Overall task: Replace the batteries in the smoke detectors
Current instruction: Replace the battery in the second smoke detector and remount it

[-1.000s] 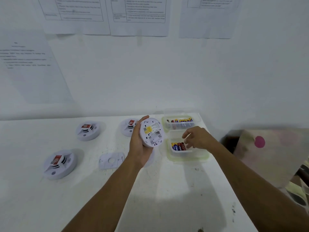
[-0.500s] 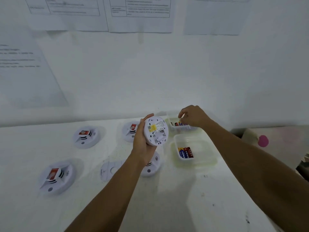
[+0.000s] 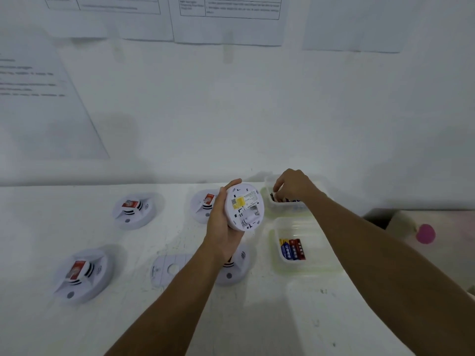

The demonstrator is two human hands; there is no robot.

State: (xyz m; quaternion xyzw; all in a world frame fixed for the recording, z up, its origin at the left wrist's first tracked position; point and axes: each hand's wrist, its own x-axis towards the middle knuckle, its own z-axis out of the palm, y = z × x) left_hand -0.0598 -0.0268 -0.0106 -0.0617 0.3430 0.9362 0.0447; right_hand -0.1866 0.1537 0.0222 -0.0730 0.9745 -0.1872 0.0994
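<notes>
While the left hand (image 3: 223,227) curls its thumb and fingers round the rim of a white smoke detector (image 3: 245,206) just left of the frame's centre, the unit is held off the table (image 3: 257,317) on edge, with its back toward the camera. A yellow label and a moulded recess show on that face. To the right of it, the right hand (image 3: 293,186) reaches down into the far container (image 3: 285,208), a clear plastic tub against the wall, its fingers bent among the batteries there; whether they pinch one cannot be told, since the fingertips are hidden. Below that tub in the frame sits the near container (image 3: 321,265), holding a few batteries (image 3: 293,249) with blue and red wrappers lying side by side. Four more detectors rest face up on the table: one at centre left (image 3: 133,210), one behind the left hand (image 3: 205,205), one at lower left (image 3: 82,274), and one partly under the left wrist (image 3: 235,268). A flat mounting plate (image 3: 167,269) lies beside the left forearm. Printed sheets (image 3: 228,19) hang on the wall along the top of the frame — their text is too blurred to read.
</notes>
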